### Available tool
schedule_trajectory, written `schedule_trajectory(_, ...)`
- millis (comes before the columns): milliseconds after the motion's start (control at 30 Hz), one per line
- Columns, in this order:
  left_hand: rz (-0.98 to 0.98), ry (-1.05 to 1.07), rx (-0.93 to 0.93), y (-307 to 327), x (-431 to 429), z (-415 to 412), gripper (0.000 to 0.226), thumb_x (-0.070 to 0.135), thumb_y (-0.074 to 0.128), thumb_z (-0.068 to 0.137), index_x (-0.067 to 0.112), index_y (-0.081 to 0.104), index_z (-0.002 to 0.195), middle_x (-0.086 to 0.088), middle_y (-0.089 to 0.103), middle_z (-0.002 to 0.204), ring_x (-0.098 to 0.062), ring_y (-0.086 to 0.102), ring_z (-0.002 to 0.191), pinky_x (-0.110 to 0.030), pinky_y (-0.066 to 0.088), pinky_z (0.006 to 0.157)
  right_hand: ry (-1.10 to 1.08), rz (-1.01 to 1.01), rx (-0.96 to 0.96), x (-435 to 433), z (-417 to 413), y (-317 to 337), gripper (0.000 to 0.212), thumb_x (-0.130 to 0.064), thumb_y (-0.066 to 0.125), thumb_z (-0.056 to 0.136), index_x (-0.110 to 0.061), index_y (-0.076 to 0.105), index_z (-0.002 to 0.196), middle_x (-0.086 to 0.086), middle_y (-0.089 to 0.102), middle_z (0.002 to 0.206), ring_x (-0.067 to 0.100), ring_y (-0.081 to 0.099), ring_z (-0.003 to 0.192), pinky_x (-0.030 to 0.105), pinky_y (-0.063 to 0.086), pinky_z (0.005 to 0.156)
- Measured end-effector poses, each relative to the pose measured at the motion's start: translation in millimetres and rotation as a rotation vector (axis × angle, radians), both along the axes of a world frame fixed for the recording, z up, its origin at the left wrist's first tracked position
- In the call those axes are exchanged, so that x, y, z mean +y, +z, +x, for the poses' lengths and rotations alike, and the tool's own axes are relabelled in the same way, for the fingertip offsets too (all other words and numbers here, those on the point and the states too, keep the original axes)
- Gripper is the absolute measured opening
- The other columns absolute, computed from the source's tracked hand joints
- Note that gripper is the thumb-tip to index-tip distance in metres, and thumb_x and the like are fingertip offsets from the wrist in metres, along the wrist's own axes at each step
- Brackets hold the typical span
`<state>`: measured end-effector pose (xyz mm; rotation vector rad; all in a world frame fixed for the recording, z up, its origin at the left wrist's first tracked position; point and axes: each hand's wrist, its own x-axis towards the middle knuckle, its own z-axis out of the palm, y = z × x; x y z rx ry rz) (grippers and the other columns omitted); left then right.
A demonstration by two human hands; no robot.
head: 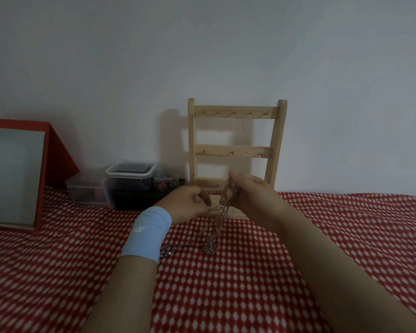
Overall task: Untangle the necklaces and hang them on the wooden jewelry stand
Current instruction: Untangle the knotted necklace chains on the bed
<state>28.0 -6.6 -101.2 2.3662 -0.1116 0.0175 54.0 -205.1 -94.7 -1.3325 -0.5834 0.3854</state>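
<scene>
far left: red-framed panel point(15, 176) leaning against the wall, then stacked clear plastic tubs point(130, 175) and a small jar point(165, 182) beside them, all at the back of the cloth-covered desk point(250, 284); none of it in play

left hand point(187, 203), blue wristband point(147, 234) on that wrist: fingers curled in, pinching a strand of the necklaces point(210, 247) just in front of the stand's base

necklaces: upper strands run between both hands, the rest hangs down to a balled-up clump resting on the cloth below them, one loose end trailing left toward the wristband

right hand point(252, 198): thumb up, fingers curled round the upper strands, held a bit higher than the left, in front of the lowest rail

wooden jewelry stand point(235, 150): upright at the wall right behind the hands, three rails of pegs, every visible peg bare

progress: early. nothing hung, clump unresolved, so the untangle step is the one in hand. left to do: separate each chain, then hang them one by one

can't resolve:
- necklace count: looks like two or more, but the chains blur together
- clasps not findable
- lowest rail and stand base partly covered by the hands
- left fingertips tucked behind the knuckles, exact pinch point not visible
</scene>
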Motion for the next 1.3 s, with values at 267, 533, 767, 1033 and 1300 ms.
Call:
schedule_trajectory(267,-0.261,0.043,0.046,4.1,6.5,-6.8,0.044,0.048,0.042,0.1,0.017,0.074,0.098,0.005,0.07,0.084,-0.012,0.064,0.076,-0.026,0.051,0.082,-0.022,-0.081,0.013,-11.2,10.8,-0.7,0.026,-0.027,0.049,0.106,-0.011,0.064,0.093,-0.002,0.037,0.059,0.013,0.03,0.047,0.022,0.039,0.051)
schedule_trajectory(533,-1.01,0.097,0.106,9.9,-10.5,-5.3,0.052,0.039,0.043,0.102,0.018,0.041,0.055,-0.002,0.056,0.064,-0.017,0.057,0.063,-0.041,0.056,0.077,-0.118,-0.315,-0.111,-10.5,8.2,0.9,0.008,-0.017,0.066,0.098,-0.011,0.069,0.093,-0.001,0.052,0.072,0.01,0.046,0.059,0.024,0.043,0.054)
schedule_trajectory(767,-0.827,0.007,0.156,22.9,-9.0,-15.1,0.039,0.033,0.043,0.102,0.016,0.046,0.068,-0.001,0.041,0.056,-0.016,0.044,0.048,-0.029,0.043,0.05,-0.079,-0.656,-0.318,-12.9,7.8,4.1,0.018,0.004,0.065,0.092,-0.01,0.07,0.101,0.005,0.068,0.096,-0.006,0.062,0.063,0.01,0.048,0.06)
schedule_trajectory(1033,-0.22,-0.515,0.668,37.3,-27.7,-70.9,0.028,0.013,0.051,0.1,0.001,0.062,0.123,-0.011,0.069,0.116,-0.022,0.065,0.108,-0.038,0.052,0.097,0.332,-1.061,-0.157,-15.4,-6.6,20.8,0.019,-0.014,0.056,0.099,-0.017,0.075,0.103,0.003,0.078,0.097,0.024,0.069,0.085,0.036,0.057,0.086)
schedule_trajectory(1300,0.009,-0.265,0.38,28.5,-27.6,-78.2,0.03,0.018,0.06,0.096,0.019,0.063,0.126,0.0,0.071,0.114,-0.014,0.068,0.104,-0.023,0.055,0.085,0.149,-1.236,-0.391,-8.4,-14.8,23.2,0.018,-0.027,0.063,0.099,-0.025,0.076,0.111,-0.006,0.078,0.103,0.011,0.074,0.094,0.036,0.057,0.096)
